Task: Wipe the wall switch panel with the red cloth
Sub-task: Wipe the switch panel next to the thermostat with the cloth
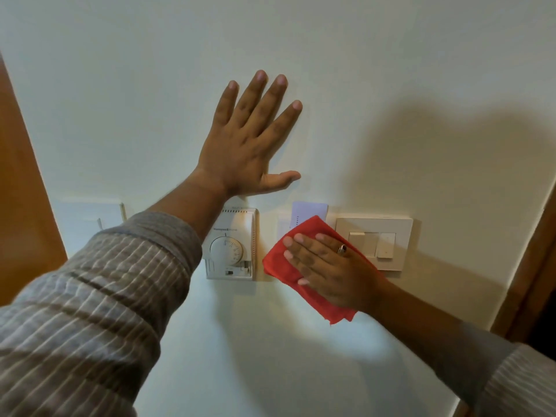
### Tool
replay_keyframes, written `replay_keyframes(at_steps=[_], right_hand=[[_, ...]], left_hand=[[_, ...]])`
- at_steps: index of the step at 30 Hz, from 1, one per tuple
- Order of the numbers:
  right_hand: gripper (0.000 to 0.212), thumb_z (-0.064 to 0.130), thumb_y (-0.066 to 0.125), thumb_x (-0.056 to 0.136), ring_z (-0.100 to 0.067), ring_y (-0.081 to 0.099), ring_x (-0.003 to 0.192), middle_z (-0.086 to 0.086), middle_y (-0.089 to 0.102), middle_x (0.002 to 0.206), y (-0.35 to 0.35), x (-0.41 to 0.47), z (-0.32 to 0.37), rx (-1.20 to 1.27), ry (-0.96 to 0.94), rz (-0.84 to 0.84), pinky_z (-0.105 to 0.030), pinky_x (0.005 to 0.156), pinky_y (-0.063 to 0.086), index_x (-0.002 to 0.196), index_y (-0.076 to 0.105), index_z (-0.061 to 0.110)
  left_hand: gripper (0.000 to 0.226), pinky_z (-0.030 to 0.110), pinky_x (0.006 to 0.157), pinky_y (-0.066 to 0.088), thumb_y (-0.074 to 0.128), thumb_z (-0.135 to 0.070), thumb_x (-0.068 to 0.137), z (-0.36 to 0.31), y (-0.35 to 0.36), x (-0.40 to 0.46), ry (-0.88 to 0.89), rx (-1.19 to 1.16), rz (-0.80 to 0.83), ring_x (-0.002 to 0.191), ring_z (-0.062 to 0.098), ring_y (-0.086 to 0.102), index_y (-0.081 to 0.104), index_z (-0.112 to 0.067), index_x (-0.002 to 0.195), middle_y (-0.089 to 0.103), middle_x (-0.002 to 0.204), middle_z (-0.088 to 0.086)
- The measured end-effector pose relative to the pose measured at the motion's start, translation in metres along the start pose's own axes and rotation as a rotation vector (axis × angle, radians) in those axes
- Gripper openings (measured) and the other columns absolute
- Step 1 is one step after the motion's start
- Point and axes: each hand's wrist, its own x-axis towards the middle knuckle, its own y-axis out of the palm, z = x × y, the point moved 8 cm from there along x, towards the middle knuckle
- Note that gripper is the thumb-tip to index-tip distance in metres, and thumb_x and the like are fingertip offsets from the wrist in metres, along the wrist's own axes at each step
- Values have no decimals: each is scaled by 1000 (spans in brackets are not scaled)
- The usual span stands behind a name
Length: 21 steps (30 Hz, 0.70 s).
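My right hand [328, 266] lies flat on the red cloth [282, 266] and presses it against the wall. Cloth and hand cover a key-card holder between two wall fittings; only the white card's top [308, 210] sticks out above the cloth. The cream wall switch panel [374, 243] with two rockers sits just right of the cloth, and the cloth's edge overlaps its left side. My left hand [249, 139] rests on the bare wall above, fingers spread, holding nothing.
A white dial thermostat [231, 245] is mounted left of the cloth, under my left wrist. A wooden door frame [18, 176] borders the wall on the left, another wooden frame [529, 266] on the right. My shadow falls on the wall at the upper right.
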Motion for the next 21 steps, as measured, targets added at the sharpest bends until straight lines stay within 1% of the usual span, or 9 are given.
replay_keyframes(at_steps=[4,5,8,9,13,14,16,18,21], right_hand=[[61,44,29,107,-36,20,146,-17,23,155,2,2,9,-57,152,3,-47,120,16,151,23,2],[61,44,29,107,-36,19,146,-17,25,155,3,4,14,-54,154,3,-47,120,15,151,24,2],[61,44,30,106,-34,16,146,-15,27,154,5,3,7,-21,64,11,-44,121,12,150,25,3],[61,44,32,105,-33,16,146,-15,27,154,4,3,2,-9,72,11,-44,121,12,150,26,3],[65,49,33,104,-35,21,146,-17,28,155,3,5,11,-7,263,2,-47,120,15,150,27,2],[66,50,33,104,-36,21,146,-17,29,154,4,7,15,-9,267,2,-48,120,15,149,28,2],[67,50,40,103,-36,21,148,-17,30,154,3,2,12,-16,190,-13,-47,122,13,149,30,2],[64,44,46,102,-31,20,148,-15,28,155,0,-8,0,12,129,-20,-45,123,11,149,32,3],[60,42,40,105,-34,21,149,-16,27,156,-1,-12,-5,47,249,-17,-46,123,13,150,29,3]], left_hand=[[103,65,120,23,40,-85,84,-2,-3,0,11,-1,-4,151,47,28,28,-15,159,30,164,23],[104,65,120,23,40,-85,84,0,-3,1,11,2,-2,151,47,28,28,-15,159,30,164,23],[104,66,119,23,40,-85,84,2,-2,-1,8,10,-2,150,47,28,28,-14,159,31,164,23],[103,65,119,23,40,-85,84,2,-2,-1,9,11,-5,150,47,29,28,-14,159,31,164,23],[104,65,120,22,38,-85,84,2,-1,-2,7,1,13,151,47,27,26,-15,160,29,165,23],[104,65,120,22,37,-86,84,3,-1,-1,4,1,15,151,47,27,26,-15,160,29,165,23],[104,66,120,23,38,-85,84,3,-1,0,7,-1,9,151,47,28,27,-15,159,30,164,23],[103,66,120,23,39,-85,84,2,-1,-1,8,-3,9,151,47,28,28,-15,159,30,164,23],[103,67,119,25,40,-85,84,3,-1,-2,5,0,-2,150,48,29,29,-15,159,31,163,24]])
